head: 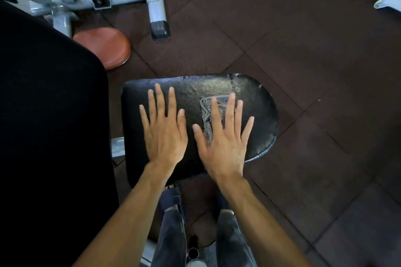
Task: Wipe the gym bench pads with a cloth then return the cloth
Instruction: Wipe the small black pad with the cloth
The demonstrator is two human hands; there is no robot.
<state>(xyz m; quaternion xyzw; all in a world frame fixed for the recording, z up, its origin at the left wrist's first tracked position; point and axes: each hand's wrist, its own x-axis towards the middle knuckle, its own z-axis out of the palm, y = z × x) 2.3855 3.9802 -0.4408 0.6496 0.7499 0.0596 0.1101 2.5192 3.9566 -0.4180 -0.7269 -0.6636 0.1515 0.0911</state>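
Step in hand: wiping, judged from the cloth pinned flat on the seat pad; the return of the cloth is not yet begun.
Seat pad (256,115): black, rounded at its right end, centre of view. Surface worn, with a scuffed edge at the far right.
Cloth (206,112): grey, crumpled, lying on the pad right of centre. Most of it is under the right hand; its left and far edges show beside the thumb and between the fingers.
Right hand (223,136): wide, fingers spread, palm down on the cloth. It presses the cloth and does not grip it.
Left hand (165,128): wide, fingers spread, palm flat on the bare pad, just beside the right hand and left of the cloth. It holds nothing.
Back pad (50,115): large black pad filling the left of view. Whether it has been wiped cannot be told.
Surroundings: grey machine frame (156,2) at far left; a round brown pad (104,46) below it; dark tiled floor (314,50) all round.
Next move, as judged: keep palm pressure on the cloth and sweep it across the uncovered areas, namely the left half under the left hand and the rounded right end. The left hand must lift or shift to clear that path.
Risk: a flat palm may slide over the cloth and bunch it.
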